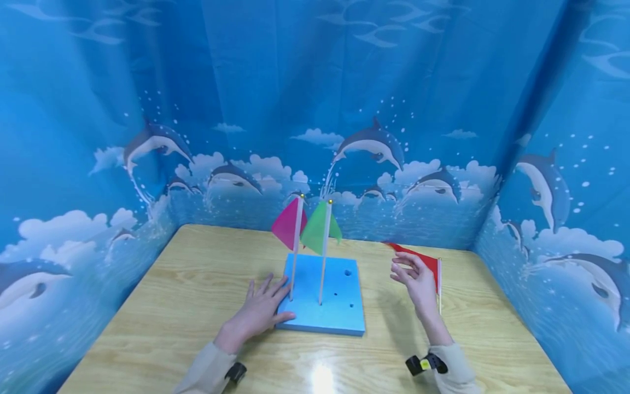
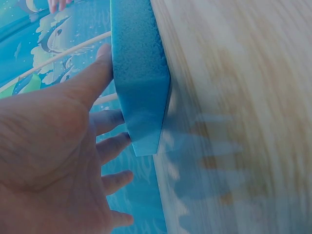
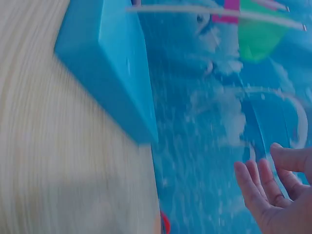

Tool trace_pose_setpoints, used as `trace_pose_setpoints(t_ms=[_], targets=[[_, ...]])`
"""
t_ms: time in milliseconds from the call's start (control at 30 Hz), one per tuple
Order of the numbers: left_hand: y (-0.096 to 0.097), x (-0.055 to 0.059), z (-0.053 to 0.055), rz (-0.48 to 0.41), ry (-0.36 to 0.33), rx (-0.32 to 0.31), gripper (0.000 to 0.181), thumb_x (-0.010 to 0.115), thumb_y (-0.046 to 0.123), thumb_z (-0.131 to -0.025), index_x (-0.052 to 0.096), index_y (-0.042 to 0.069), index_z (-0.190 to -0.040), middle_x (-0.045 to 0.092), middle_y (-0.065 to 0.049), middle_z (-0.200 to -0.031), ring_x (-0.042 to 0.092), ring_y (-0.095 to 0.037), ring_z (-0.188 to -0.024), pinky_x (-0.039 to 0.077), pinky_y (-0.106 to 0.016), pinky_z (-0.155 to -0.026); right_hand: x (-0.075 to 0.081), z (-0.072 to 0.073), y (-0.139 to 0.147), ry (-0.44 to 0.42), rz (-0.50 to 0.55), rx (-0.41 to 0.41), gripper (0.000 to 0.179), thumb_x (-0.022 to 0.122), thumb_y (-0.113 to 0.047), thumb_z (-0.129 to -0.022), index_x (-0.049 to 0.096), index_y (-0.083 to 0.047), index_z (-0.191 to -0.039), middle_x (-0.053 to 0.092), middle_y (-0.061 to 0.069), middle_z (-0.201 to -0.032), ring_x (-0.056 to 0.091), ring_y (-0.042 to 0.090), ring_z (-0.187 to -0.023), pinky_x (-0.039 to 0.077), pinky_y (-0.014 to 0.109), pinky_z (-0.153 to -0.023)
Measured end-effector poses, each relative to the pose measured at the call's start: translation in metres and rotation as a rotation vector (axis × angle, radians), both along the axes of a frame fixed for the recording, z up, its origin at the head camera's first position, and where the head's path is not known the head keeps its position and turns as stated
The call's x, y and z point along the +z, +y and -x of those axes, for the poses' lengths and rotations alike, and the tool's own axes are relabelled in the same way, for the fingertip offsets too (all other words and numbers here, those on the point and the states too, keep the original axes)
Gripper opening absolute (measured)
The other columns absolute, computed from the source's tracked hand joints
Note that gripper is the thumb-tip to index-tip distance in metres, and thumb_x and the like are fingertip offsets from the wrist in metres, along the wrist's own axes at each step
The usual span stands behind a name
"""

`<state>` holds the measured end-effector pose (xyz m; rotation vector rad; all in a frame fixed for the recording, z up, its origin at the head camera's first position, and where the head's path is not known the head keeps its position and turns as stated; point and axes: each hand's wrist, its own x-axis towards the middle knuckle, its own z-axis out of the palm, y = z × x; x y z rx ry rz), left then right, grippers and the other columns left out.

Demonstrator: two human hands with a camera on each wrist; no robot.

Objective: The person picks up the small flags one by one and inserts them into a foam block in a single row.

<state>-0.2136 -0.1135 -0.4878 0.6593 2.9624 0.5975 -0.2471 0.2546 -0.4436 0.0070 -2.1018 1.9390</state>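
Note:
A blue foam block lies on the table. Two thin white sticks stand upright in it, one bearing a magenta flag and the other a green flag; both have gold tips. My left hand rests with spread fingers on the block's left edge, its thumb on the top face, as the left wrist view also shows. Raised to the right of the block, my right hand has loosely bent fingers and holds nothing. Behind it is a red flag on a white stick, partly hidden by the hand.
Several small holes show in the block's top, on its right side. The wood-grain table extends to both sides of the block. Blue curtains printed with dolphins and clouds hang behind the table and along both sides.

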Motion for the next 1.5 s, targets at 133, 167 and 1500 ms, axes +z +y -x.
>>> trace_pose_setpoints(t_ms=[133,167,1500], targets=[[0.000,0.000,0.000,0.001,-0.004,0.005,0.075,0.064,0.051,-0.096,0.040,0.014,-0.156,0.032,-0.012,-0.164,0.018,-0.046,-0.152,0.008,-0.076,-0.116,-0.003,-0.004,0.026,-0.015,0.011,-0.050,0.036,0.067,0.003,-0.095,0.056,0.012,-0.128,0.071,-0.011,-0.094,0.070,0.006,-0.080,0.063,0.027,-0.072],[-0.001,0.000,0.000,-0.001,-0.005,0.005,0.075,0.064,0.051,-0.096,0.040,0.014,-0.156,0.032,-0.012,-0.164,0.018,-0.046,-0.152,0.008,-0.076,-0.116,-0.004,-0.004,0.033,-0.020,0.009,-0.062,0.034,0.067,0.003,-0.095,0.057,0.011,-0.126,0.071,-0.012,-0.093,0.070,0.005,-0.079,0.063,0.027,-0.072],[0.000,-0.001,0.001,-0.005,-0.029,0.013,0.076,0.064,0.052,-0.096,0.040,0.015,-0.157,0.030,-0.010,-0.165,0.016,-0.044,-0.153,0.005,-0.075,-0.117,-0.039,-0.019,0.127,-0.492,-0.658,0.032,0.038,0.072,0.007,-0.076,0.058,0.022,-0.108,0.066,0.006,-0.078,0.062,0.006,-0.056,0.058,0.024,-0.055]])
